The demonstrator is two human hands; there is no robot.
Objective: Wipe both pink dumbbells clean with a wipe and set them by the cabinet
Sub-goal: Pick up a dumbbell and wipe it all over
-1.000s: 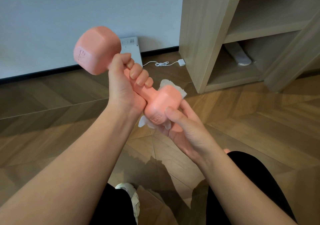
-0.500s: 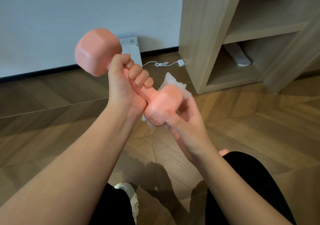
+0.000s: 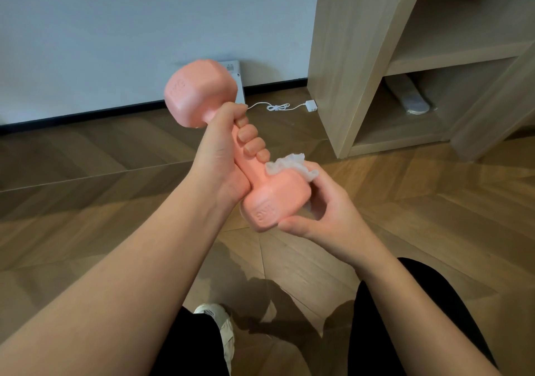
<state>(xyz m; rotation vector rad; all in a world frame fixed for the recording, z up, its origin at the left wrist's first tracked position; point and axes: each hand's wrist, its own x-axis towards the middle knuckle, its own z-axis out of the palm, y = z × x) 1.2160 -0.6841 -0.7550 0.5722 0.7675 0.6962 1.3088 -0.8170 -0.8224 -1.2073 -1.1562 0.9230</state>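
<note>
Pink dumbbell [image 3: 275,199] was held off the floor in front of the person, tilted so that one head pointed up and away to the left and the other came down toward the camera. The left hand [image 3: 220,161] was clenched round the handle, fingers wrapped over it and knuckles lined up along the bar just below the upper head. The right hand [image 3: 327,216] cupped the lower head from the right, its fingers curled round the far side and pressing a crumpled white wipe [image 3: 292,164] against the top of that head, while the thumb lay along the near lower edge beside the raised lettering. Part of the wipe stuck out above the fingers, touching the place where the handle met the head. Both bare forearms reached in from the bottom of the view, above black trousers [image 3: 405,317] and a white shoe [image 3: 217,323] on the wooden floor [image 3: 115,202]. Farther back, a light wooden cabinet [image 3: 341,57] stood on the right, well apart from the dumbbell, with a flat pale object [image 3: 411,95] lying on its lowest shelf. A white cable [image 3: 278,106] with a small plug block lay on the floor beside the cabinet, and a white device [image 3: 236,77] leaned against the pale wall [image 3: 115,28] behind the upper head.
</note>
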